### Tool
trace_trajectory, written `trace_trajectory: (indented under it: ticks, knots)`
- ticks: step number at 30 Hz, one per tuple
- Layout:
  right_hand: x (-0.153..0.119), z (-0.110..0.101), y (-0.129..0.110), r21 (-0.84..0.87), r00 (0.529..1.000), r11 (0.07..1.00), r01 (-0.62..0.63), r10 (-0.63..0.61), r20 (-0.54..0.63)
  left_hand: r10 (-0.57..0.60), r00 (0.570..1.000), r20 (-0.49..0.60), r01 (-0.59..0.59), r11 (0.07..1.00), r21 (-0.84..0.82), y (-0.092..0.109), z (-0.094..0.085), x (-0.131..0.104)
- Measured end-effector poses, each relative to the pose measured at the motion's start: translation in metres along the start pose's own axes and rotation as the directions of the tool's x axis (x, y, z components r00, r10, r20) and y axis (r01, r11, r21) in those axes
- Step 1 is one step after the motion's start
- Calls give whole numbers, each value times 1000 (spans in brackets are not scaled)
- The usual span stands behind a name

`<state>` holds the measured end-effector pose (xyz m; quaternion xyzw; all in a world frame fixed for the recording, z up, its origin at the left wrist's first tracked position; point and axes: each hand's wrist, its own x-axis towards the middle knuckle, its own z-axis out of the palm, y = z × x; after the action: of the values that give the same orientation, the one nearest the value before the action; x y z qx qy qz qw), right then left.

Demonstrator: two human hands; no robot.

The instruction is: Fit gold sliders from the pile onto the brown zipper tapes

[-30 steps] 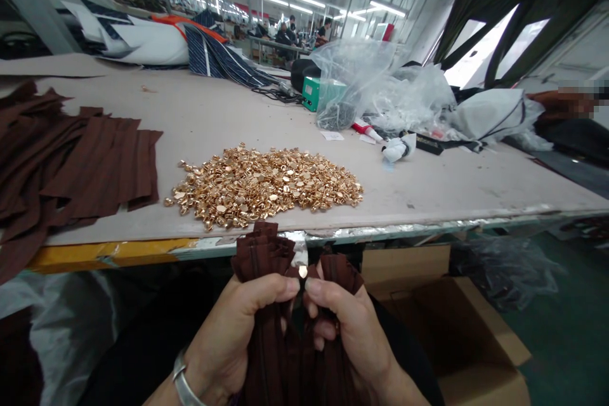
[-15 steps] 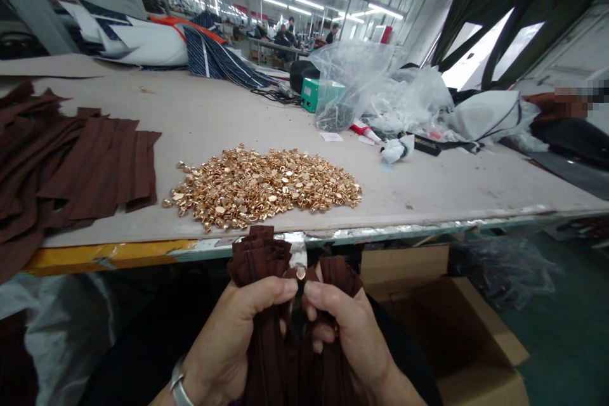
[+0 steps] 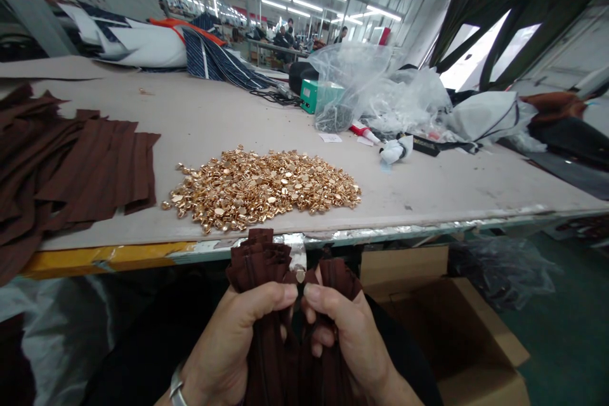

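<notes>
My left hand (image 3: 233, 330) is closed around a bundle of brown zipper strips (image 3: 259, 260), its thumb pressed on top near the strip ends. Opposite it, my right hand (image 3: 354, 330) grips more brown strips (image 3: 335, 276) the same way. Between the two thumb tips sits a small gold metal piece (image 3: 300, 275), in front of the table edge. A wide pile of small gold metal pieces (image 3: 266, 187) lies on the table (image 3: 428, 184) just beyond my hands. More brown strips (image 3: 95, 165) are heaped at the left.
Clear plastic bags (image 3: 404, 98), a green box (image 3: 309, 95) and a red and white tube (image 3: 364, 131) lie at the back. Striped fabric (image 3: 214, 60) is at the back left. An open cardboard box (image 3: 404, 269) stands below the table at the right. People are in the distance.
Both hands have stayed nearly still, with the thumbs slightly lower and the gold piece between them showing less of its face. A person in the background has shifted to the right.
</notes>
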<state>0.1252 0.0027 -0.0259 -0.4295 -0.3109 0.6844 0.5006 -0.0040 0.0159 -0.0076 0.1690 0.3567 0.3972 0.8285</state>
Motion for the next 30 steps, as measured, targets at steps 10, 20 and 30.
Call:
trace_trajectory:
  ticks: [10, 20, 30]
  knots:
    - [1, 7, -6, -14, 1000, 1000, 4, -4, 5, 38, 999, -27, -38, 999, -1, -1, 0, 2]
    - [0, 4, -2, 4, 1000, 1000, 8, -8, -11, 52, 996, -71, -53, 998, -21, -5, -2, 0]
    - [0, 5, -2, -8, 999, 1000, 10, -11, -31, 89, 993, -78, -88, 996, 15, -3, 1, 1]
